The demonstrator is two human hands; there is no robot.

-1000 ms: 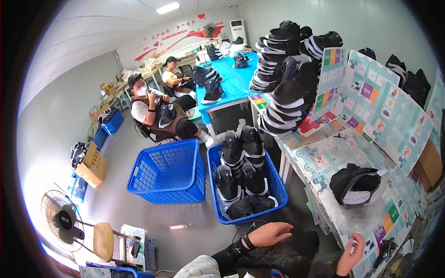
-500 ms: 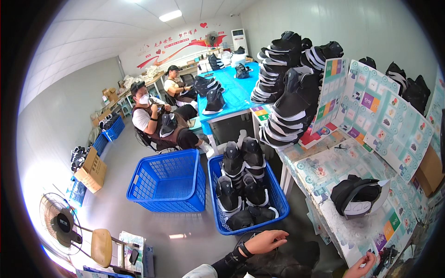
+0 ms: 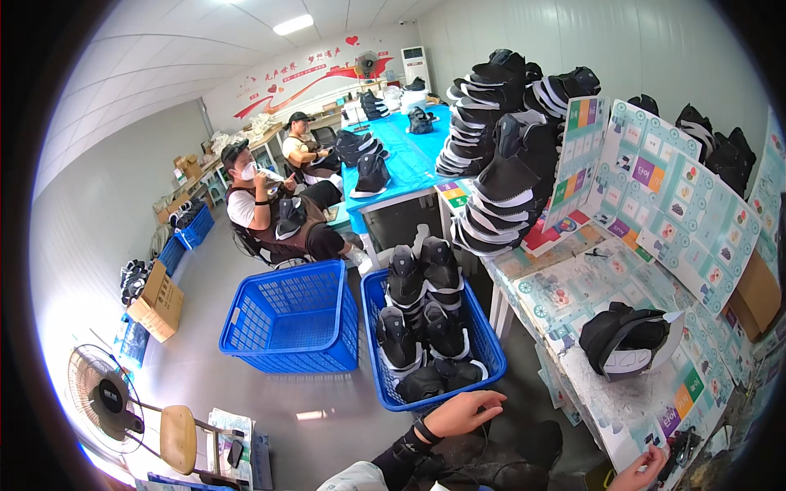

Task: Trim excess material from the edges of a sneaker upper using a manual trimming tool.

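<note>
My left hand [image 3: 465, 412], with a dark band at the wrist, hovers by the near rim of a blue basket [image 3: 391, 403]. Its fingers reach out to the right and hold nothing. Pairs of black-and-white shoe uppers [image 3: 446, 331] fill that basket. At the near edge of the worktable, my right hand [image 3: 640, 472] is open, its fingers loosely bent and nothing visible in them. Small black items [image 3: 681, 448] lie right beside it. Farther up the table rests a black shoe upper [image 3: 616, 334] with a white piece along its side, out of reach of both hands' fingers.
Left of the filled basket stands another blue basket [image 3: 291, 360]. Tall stacks of shoe uppers [image 3: 499, 200] rise behind the worktable [image 3: 565, 311], beside upright printed boards [image 3: 655, 176]. Two people sit by a blue-covered table [image 3: 405, 151]. A fan [image 3: 106, 394] and chair [image 3: 178, 439] are at lower left.
My left hand has risen slightly and shifted a little left. The right hand stays by the table edge. One seated person's hands have shifted. The whole view has moved slightly.
</note>
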